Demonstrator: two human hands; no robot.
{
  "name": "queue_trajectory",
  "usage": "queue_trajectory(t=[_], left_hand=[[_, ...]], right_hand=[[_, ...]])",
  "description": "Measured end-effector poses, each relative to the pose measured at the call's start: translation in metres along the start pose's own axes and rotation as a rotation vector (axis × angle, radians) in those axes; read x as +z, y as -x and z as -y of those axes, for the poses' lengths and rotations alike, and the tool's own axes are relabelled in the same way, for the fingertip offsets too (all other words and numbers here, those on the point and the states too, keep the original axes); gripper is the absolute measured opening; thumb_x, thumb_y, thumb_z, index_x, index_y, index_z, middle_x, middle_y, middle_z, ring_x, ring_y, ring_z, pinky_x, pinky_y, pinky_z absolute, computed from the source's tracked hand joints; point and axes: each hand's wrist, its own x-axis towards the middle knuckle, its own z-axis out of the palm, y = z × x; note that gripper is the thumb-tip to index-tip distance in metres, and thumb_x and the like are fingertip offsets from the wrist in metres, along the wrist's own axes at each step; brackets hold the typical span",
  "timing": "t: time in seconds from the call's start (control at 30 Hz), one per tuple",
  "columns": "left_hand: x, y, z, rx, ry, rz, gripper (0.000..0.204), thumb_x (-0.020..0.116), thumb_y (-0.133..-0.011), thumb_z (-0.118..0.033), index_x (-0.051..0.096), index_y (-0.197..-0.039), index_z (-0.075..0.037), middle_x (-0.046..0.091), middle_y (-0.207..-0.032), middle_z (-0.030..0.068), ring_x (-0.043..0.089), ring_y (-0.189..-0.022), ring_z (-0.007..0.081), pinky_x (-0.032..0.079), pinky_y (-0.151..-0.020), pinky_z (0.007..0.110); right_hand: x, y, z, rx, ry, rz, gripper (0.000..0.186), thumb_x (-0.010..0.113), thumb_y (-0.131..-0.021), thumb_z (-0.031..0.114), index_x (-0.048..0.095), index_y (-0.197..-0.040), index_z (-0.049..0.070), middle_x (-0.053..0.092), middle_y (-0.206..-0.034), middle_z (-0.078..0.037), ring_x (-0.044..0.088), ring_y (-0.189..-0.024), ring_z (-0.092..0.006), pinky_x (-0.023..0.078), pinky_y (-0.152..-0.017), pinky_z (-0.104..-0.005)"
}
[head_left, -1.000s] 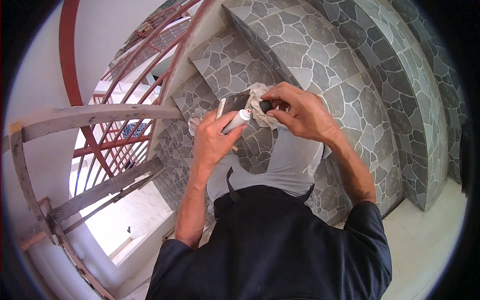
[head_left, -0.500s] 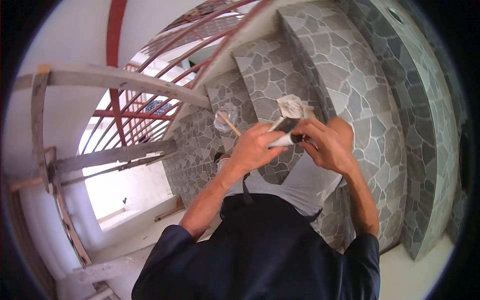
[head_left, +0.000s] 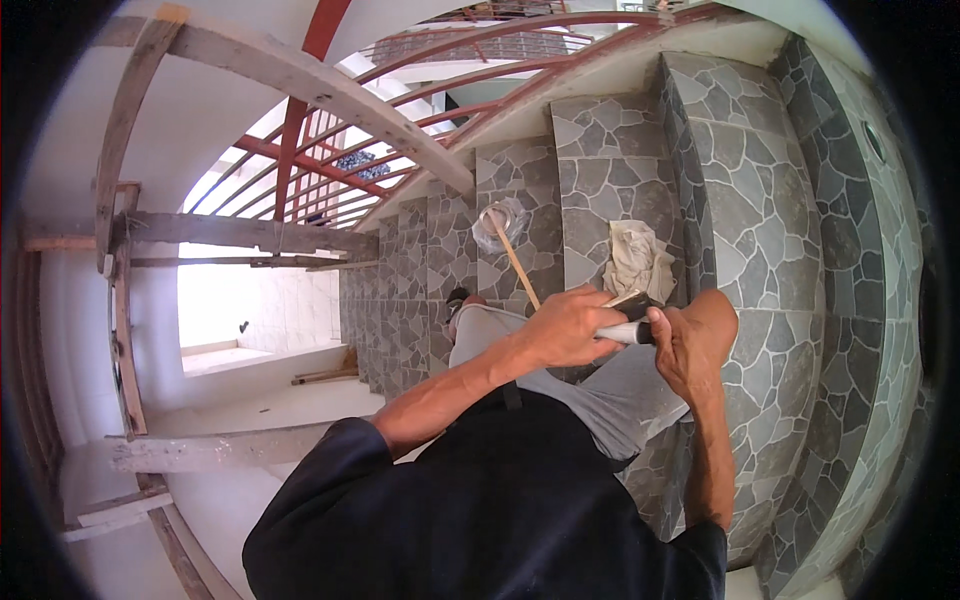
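We see the left hand (head_left: 565,328) wrapped around a white tube (head_left: 622,333), fingers clamped on its body, held over the raised knee in grey trousers (head_left: 600,385). The right hand (head_left: 690,345) meets the tube's dark end, fingers curled tight on that end; we cannot tell what the dark part is. A thin wooden stick (head_left: 515,262) pokes up from behind the left hand, tilted toward a clear plastic bag (head_left: 500,225) lying on a step. A crumpled cream rag (head_left: 638,262) sits on the next step, just above the hands. The stairs (head_left: 750,200) are faced with grey irregular stone tile. A red metal railing (head_left: 300,160) and rough wooden props (head_left: 230,232) stand on the left. No labels or signs readable.
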Motion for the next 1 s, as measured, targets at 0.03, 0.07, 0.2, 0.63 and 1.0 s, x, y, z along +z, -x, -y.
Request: queue_trajectory(t=[0.03,0.07,0.2,0.63,1.0], left_hand=[[0.001,0.002,0.000,-0.018,0.021,0.004,0.024,0.077,-0.073,-0.023,0.071,-0.092,-0.009,0.061,-0.087,0.0079,0.060,-0.088,0.0290,0.052,-0.076,0.041],[0.002,0.001,0.000,-0.025,0.021,-0.007,0.024,0.077,-0.073,-0.023,0.071,-0.092,-0.009,0.061,-0.087,0.0079,0.060,-0.088,0.0290,0.052,-0.076,0.041],[0.000,-0.002,0.005,0.011,-0.003,-0.044,0.027,0.078,-0.073,-0.022,0.071,-0.096,-0.009,0.061,-0.085,0.0093,0.060,-0.083,0.0295,0.050,-0.071,0.042],[0.008,0.003,0.011,-0.009,-0.045,0.002,0.022,0.076,-0.074,-0.023,0.069,-0.090,-0.009,0.060,-0.085,0.0095,0.061,-0.086,0.0293,0.051,-0.074,0.041],[0.003,0.003,0.014,-0.014,-0.124,0.009,0.022,0.076,-0.075,-0.024,0.069,-0.090,-0.009,0.060,-0.086,0.0082,0.061,-0.087,0.0294,0.051,-0.073,0.042]], right_hand=[[0.000,0.002,0.004,-0.038,-0.117,-0.116,0.025,0.061,-0.096,0.023,0.063,-0.089,-0.001,0.065,-0.076,-0.020,0.064,-0.068,-0.0345,0.048,-0.061,-0.0402],[-0.002,0.005,0.008,-0.076,-0.233,-0.234,0.022,0.062,-0.095,0.020,0.063,-0.094,-0.002,0.065,-0.075,-0.018,0.064,-0.067,-0.0322,0.048,-0.062,-0.0388],[-0.005,0.009,0.013,-0.141,-0.422,-0.209,0.016,0.061,-0.096,0.012,0.061,-0.105,-0.002,0.061,-0.074,-0.010,0.060,-0.066,-0.0208,0.048,-0.063,-0.0328],[0.022,0.004,0.002,0.067,-0.277,-0.090,0.024,0.062,-0.096,0.021,0.060,-0.099,-0.003,0.067,-0.079,-0.016,0.062,-0.062,-0.0262,0.049,-0.059,-0.0388],[0.033,-0.008,-0.007,0.081,-0.124,-0.035,0.022,0.063,-0.095,0.018,0.057,-0.100,-0.003,0.065,-0.077,-0.016,0.063,-0.063,-0.0272,0.048,-0.059,-0.0379]])
